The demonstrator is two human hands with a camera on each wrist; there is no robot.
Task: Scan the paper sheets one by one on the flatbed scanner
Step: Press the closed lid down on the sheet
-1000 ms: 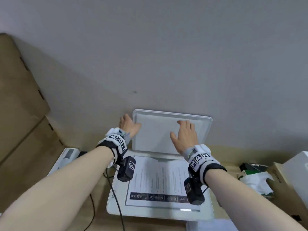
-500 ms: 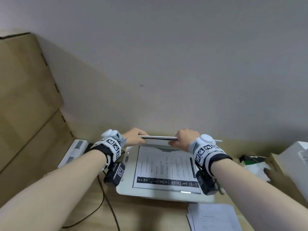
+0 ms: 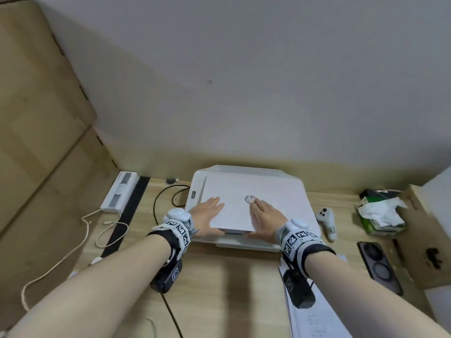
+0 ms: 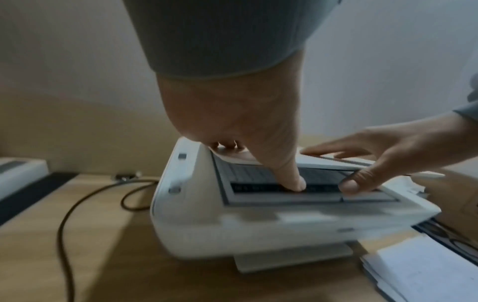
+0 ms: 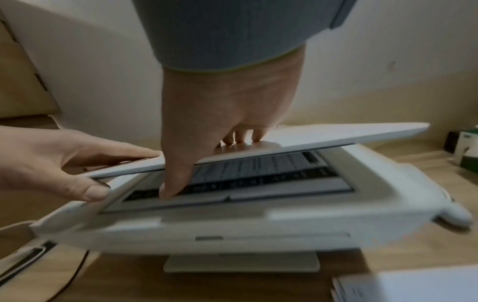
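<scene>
A white flatbed scanner (image 3: 253, 245) stands on the wooden desk against the wall. Its lid (image 3: 258, 191) is nearly down, with a narrow gap at the front. My left hand (image 3: 207, 213) and right hand (image 3: 266, 215) lie fingers-flat on top of the lid, thumbs under its front edge. In the left wrist view my left hand (image 4: 261, 163) has its thumb down on the printed sheet (image 4: 248, 173) on the glass. The right wrist view shows my right hand (image 5: 204, 165) the same way over the sheet (image 5: 258, 165). A stack of sheets (image 3: 314, 320) lies front right.
Right of the scanner lie a white controller (image 3: 327, 220), a dark phone (image 3: 378, 267), a tissue box (image 3: 378, 215) and a cardboard box (image 3: 429, 240). On the left are a power strip (image 3: 119, 191), a black cable (image 3: 161, 198) and a white cable (image 3: 102, 230).
Both hands have swung the lid down from upright to almost flat over the sheet. The head view has tilted down toward the desk.
</scene>
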